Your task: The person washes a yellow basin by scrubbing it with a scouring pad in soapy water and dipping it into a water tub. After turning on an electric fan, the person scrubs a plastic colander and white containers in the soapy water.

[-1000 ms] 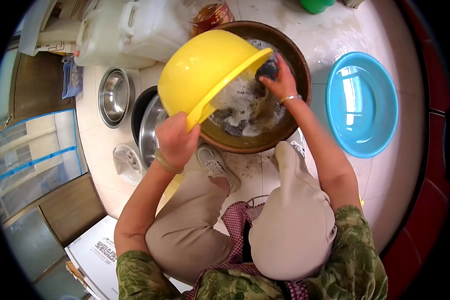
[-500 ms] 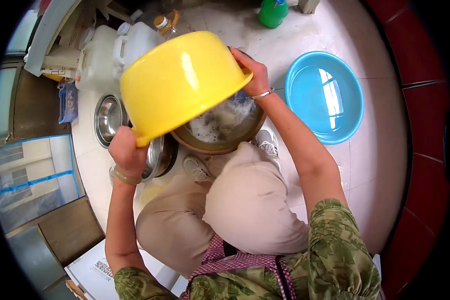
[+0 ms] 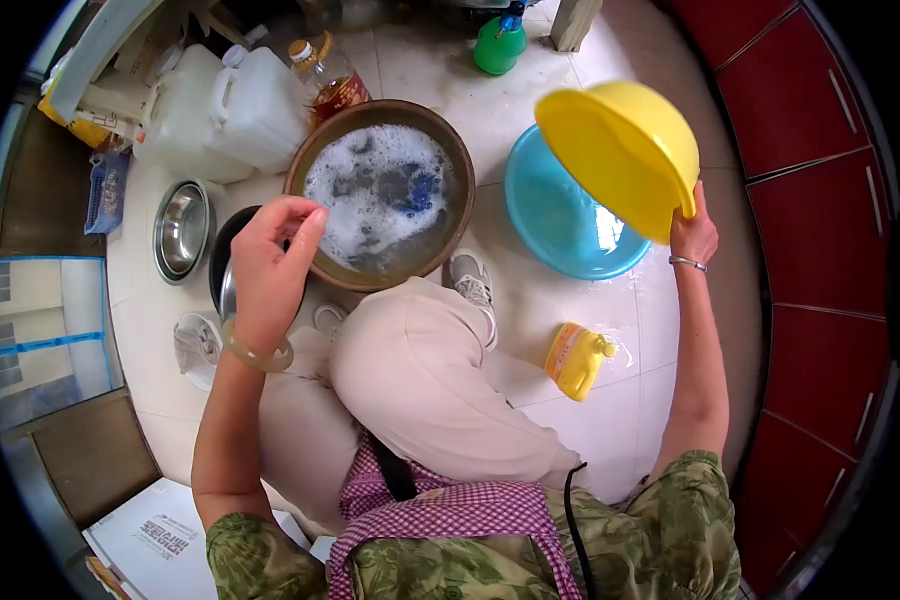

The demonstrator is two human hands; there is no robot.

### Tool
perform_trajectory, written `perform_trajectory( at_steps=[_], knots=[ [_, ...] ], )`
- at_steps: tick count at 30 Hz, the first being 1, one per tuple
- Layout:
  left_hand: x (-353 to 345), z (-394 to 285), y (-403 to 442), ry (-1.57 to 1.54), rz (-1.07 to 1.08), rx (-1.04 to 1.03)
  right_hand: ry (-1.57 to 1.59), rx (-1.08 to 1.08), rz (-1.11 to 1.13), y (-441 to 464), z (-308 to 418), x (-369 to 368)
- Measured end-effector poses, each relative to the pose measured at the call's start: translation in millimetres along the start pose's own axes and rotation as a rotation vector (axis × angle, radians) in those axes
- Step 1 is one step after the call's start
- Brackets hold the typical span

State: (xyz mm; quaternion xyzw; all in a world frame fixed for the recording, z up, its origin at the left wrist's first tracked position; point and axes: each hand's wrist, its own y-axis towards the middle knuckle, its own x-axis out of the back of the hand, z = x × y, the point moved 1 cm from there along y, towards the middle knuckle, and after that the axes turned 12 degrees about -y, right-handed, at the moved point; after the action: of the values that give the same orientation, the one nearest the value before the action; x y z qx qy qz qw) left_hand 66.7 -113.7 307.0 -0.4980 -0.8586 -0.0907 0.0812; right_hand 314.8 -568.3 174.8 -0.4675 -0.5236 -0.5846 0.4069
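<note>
My right hand (image 3: 694, 232) grips the rim of a yellow plastic basin (image 3: 640, 150), which is tilted on its side above a light blue basin (image 3: 540, 215). The blue basin stands on the floor, partly hidden by the yellow one. Nothing shows in my left hand (image 3: 275, 255), which is raised with loosely bent fingers at the left of a brown-rimmed tub (image 3: 460, 175). Foamy water fills that tub, and something dark blue lies in the suds. Beneath my left hand, a dark pan (image 3: 222, 265) is partly covered from view.
Steel bowls (image 3: 183, 230) and white plastic jugs (image 3: 260, 110) stand at left, with an oil bottle (image 3: 330, 85) behind the tub. A green spray bottle (image 3: 500, 45) is at the back. A yellow detergent jug (image 3: 578, 362) is on the wet floor; red cabinets (image 3: 820, 240) line the right.
The yellow basin has swung from above the brown-rimmed tub to the right, over the blue basin. My left hand has let go of its rim; my right hand still holds it.
</note>
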Motion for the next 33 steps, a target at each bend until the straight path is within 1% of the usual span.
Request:
perform_trajectory(
  at_steps=[2, 5, 6, 9, 10, 13, 16, 19, 20, 23, 24, 27, 28, 31, 33],
  knots=[
    [-5.4, 9.7, -0.7, 0.097, 0.026, -0.023, -0.254, -0.025, 0.106, 3.3, -6.7, -3.8],
    [-7.5, 13.0, 1.6, 0.222, 0.062, -0.052, -0.323, 0.012, 0.093, 23.6, 4.1, -21.1],
    [-4.9, 16.0, 2.7, 0.257, 0.082, -0.047, -0.350, 0.004, 0.167, 33.1, 17.1, -23.8],
    [-2.5, 16.2, 3.8, 0.301, 0.106, -0.050, -0.405, 0.126, 0.210, 53.1, 48.2, -32.7],
    [-1.4, 15.5, 4.0, 0.305, 0.103, -0.052, -0.405, 0.134, 0.286, 51.5, 69.4, -14.6],
    [2.5, 17.4, 6.0, 0.341, 0.142, -0.073, -0.480, 0.237, 0.338, 59.3, 93.5, -26.8],
    [4.7, 13.9, 8.9, 0.344, 0.161, -0.054, -0.504, 0.205, 0.370, 63.9, 110.2, -43.5],
    [5.2, 18.9, 9.6, 0.318, 0.160, -0.045, -0.508, 0.217, 0.526, 80.7, 115.0, -39.9],
    [6.1, 18.7, 9.8, 0.320, 0.171, -0.040, -0.440, 0.160, 0.631, 86.1, 111.7, -38.8],
    [9.4, 18.4, 12.3, 0.314, 0.198, -0.026, -0.374, 0.015, 0.746, 92.6, 96.9, -56.7],
    [10.7, 19.2, 13.5, 0.312, 0.207, -0.021, -0.321, -0.106, 0.813, 93.9, 95.3, -61.0],
    [11.3, 26.4, 17.4, 0.291, 0.222, 0.008, 0.010, -0.381, 0.802, 77.4, 78.6, -73.3],
    [10.9, 28.3, 19.2, 0.282, 0.224, 0.019, 0.026, -0.322, 0.883, 84.1, 64.5, -78.8],
    [7.5, 27.9, 21.7, 0.296, 0.241, 0.031, 0.187, -0.471, 0.854, 85.1, 20.8, -97.4],
    [4.5, 26.1, 21.6, 0.281, 0.283, 0.048, 0.358, -0.600, 0.873, 69.2, -8.2, -111.5]
  ],
)
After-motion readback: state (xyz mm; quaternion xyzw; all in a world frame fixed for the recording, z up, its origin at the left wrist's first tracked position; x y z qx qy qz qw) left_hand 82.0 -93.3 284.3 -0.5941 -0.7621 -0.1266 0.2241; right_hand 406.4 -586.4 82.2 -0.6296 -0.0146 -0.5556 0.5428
